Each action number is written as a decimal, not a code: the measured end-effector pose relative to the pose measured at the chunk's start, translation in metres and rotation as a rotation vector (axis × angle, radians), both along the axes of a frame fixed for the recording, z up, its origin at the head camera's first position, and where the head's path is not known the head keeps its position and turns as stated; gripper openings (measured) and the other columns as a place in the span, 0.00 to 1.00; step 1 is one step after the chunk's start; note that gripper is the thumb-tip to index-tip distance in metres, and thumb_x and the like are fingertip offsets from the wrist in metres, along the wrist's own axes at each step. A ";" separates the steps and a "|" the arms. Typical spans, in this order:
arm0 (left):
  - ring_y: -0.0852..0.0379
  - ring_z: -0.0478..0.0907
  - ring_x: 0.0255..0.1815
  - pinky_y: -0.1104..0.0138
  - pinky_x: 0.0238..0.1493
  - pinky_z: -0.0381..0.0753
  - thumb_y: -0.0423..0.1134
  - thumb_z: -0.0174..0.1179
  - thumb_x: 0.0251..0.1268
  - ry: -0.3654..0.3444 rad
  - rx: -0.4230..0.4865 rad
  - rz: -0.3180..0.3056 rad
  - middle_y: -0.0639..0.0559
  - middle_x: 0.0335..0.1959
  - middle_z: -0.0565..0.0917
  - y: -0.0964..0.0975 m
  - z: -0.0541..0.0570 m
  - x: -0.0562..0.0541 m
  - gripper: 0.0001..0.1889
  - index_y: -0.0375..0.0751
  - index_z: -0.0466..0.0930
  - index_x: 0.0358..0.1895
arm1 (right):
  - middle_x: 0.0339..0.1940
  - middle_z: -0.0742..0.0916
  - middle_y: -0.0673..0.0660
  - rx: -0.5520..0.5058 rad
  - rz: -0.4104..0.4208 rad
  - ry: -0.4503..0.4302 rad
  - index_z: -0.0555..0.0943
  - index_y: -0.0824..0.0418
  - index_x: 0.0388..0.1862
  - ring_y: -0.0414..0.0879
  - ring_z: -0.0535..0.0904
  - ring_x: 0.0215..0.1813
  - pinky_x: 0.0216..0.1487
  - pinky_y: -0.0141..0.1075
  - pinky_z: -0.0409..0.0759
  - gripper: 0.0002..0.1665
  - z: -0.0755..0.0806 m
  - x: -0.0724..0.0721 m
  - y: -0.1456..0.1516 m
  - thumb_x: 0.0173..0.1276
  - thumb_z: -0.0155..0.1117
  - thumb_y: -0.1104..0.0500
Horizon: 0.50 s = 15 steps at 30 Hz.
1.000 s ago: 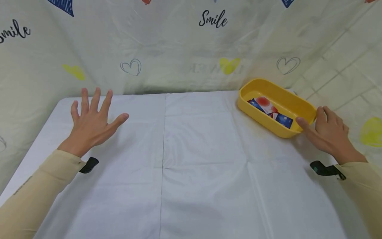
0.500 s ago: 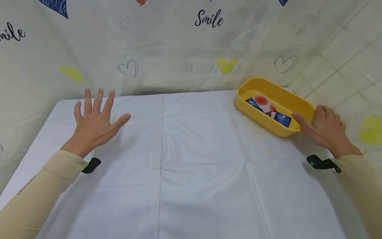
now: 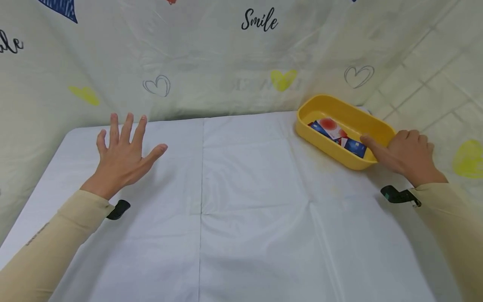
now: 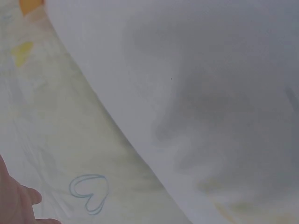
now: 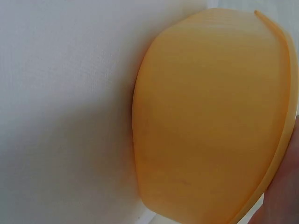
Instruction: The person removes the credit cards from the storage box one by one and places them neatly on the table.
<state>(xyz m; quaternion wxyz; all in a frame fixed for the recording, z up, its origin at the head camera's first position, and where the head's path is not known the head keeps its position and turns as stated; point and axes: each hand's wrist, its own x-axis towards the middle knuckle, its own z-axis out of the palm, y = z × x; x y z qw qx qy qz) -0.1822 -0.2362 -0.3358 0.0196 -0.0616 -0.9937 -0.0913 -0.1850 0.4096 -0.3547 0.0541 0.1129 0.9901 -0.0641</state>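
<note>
A white counter with a smooth, creased cover (image 3: 253,235) spreads from the centre to 6 o'clock, one long fold line running from 12 to 6. Beyond it, from 10 to 2 o'clock, hangs a pale, wrinkled printed sheet (image 3: 203,54): black cursive "Smile" lettering (image 3: 259,19) at 12, a solid yellow heart (image 3: 284,80) at 1, a grey outlined heart (image 3: 359,76) at 2.
</note>
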 end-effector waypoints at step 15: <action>0.37 0.15 0.86 0.29 0.76 0.26 0.80 0.33 0.68 -0.005 0.004 -0.024 0.40 0.87 0.31 0.025 0.001 -0.007 0.53 0.51 0.33 0.86 | 0.39 0.64 0.77 -0.003 -0.019 -0.078 0.58 0.84 0.46 0.73 0.57 0.45 0.50 0.66 0.58 0.36 0.000 -0.007 0.000 0.71 0.43 0.47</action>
